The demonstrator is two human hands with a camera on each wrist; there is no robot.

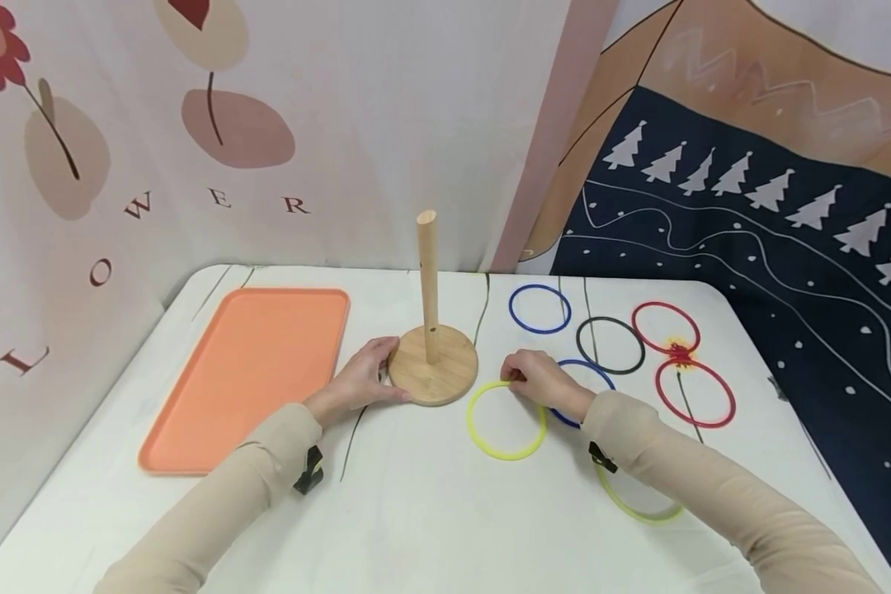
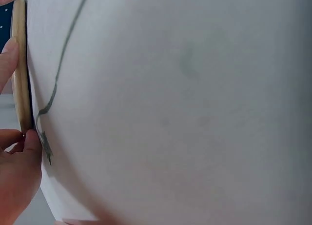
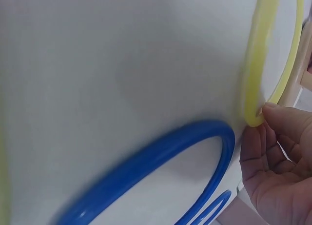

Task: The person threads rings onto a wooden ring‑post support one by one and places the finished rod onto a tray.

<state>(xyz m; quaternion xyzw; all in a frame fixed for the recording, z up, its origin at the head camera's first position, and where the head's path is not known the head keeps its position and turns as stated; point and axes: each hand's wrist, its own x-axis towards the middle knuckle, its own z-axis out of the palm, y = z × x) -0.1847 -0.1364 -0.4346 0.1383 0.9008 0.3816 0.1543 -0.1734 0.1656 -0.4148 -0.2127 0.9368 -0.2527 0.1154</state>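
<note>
A wooden ring-toss stand has a round base (image 1: 453,375) and an upright peg (image 1: 429,280). My left hand (image 1: 358,378) grips the base's left edge, thumb at the near side and fingers farther round. In the left wrist view, that base (image 2: 20,64) shows edge-on. With thumb and fingertips, my right hand (image 1: 548,384) pinches the far rim of a yellow ring (image 1: 508,457), just right of the stand. The right wrist view shows this yellow ring (image 3: 253,83) tilted. A blue ring (image 3: 146,159) lies beside the right hand, partly hidden by it in the head view.
Farther right lie another blue ring (image 1: 539,332), a black ring (image 1: 579,337) and two red rings (image 1: 664,304) with a red mark between them. A second yellow ring (image 1: 642,520) is partly under the right forearm. An orange tray (image 1: 267,363) lies at left.
</note>
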